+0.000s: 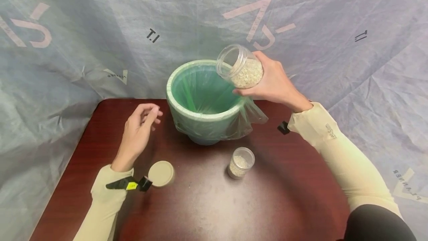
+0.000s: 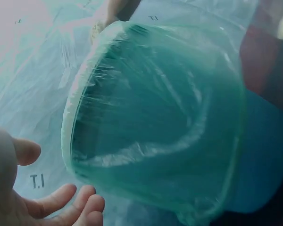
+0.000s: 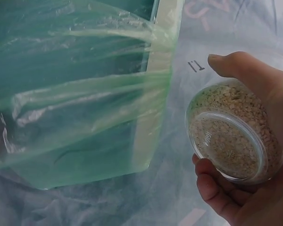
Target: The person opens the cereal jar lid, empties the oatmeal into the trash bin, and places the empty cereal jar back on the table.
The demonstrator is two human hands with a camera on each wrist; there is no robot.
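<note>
My right hand (image 1: pixel 272 79) grips a clear jar (image 1: pixel 245 68) of oat flakes, tilted with its uncapped mouth toward the left, above the right rim of a trash bin (image 1: pixel 200 115). The flakes lie in the lower part of the jar; in the right wrist view the jar's base (image 3: pixel 231 146) faces the camera. A thin green bag (image 1: pixel 230 127) lines the bin and hangs over its rim. To the left of the bin, my left hand (image 1: pixel 138 129) is raised with loosely bent fingers and holds nothing. In the left wrist view its fingers (image 2: pixel 80 202) are apart from the bin.
A small clear cup (image 1: pixel 241 163) partly filled with flakes stands on the dark red table (image 1: pixel 200 211) in front of the bin. A round cream lid (image 1: pixel 161 173) lies near my left wrist. Grey printed sheeting (image 1: pixel 187 18) hangs behind and at both sides.
</note>
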